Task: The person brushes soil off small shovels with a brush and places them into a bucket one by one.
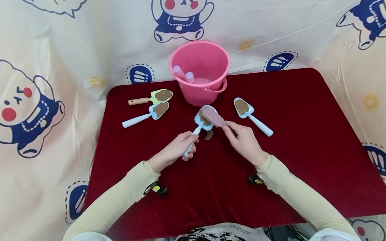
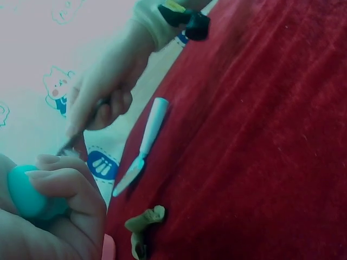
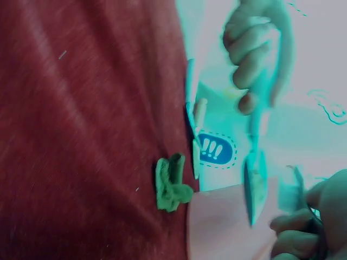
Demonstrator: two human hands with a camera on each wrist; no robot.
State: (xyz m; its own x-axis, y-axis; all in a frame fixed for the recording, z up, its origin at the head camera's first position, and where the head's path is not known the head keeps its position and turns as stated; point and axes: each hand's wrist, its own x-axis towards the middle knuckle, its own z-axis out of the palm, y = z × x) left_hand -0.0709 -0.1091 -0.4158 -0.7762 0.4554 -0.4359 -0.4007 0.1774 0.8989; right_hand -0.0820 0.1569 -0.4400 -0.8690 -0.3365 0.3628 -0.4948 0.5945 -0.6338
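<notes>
Before the bucket [image 1: 197,94] in the head view, the left hand [image 1: 180,148] grips the blue trowel [image 1: 198,127] under the brush [image 1: 213,116] pinched by the right hand [image 1: 243,140]; curled fingers [image 2: 70,184] in the left-wrist view should brace it, and the blade [image 3: 257,187] in the right-wrist view likely wants light strokes.

The tabletop [image 1: 328,160] is covered in dark red, and at its back edge a pink bucket [image 1: 196,93] is placed, in which two pale lilac cylinders [image 1: 178,72] are held. To the left, a green trowel [image 1: 152,98] is laid just beside a pale blue trowel [image 1: 144,117]; to the right, a second pale blue trowel [image 1: 255,121] is set at a slant. Brown material [image 1: 163,95] is spread on all three. Behind, a pale curtain [image 1: 126,36] is printed with cartoon figures [image 1: 39,113], orange slices [image 1: 97,82] and blue ovals [image 1: 140,74].
</notes>
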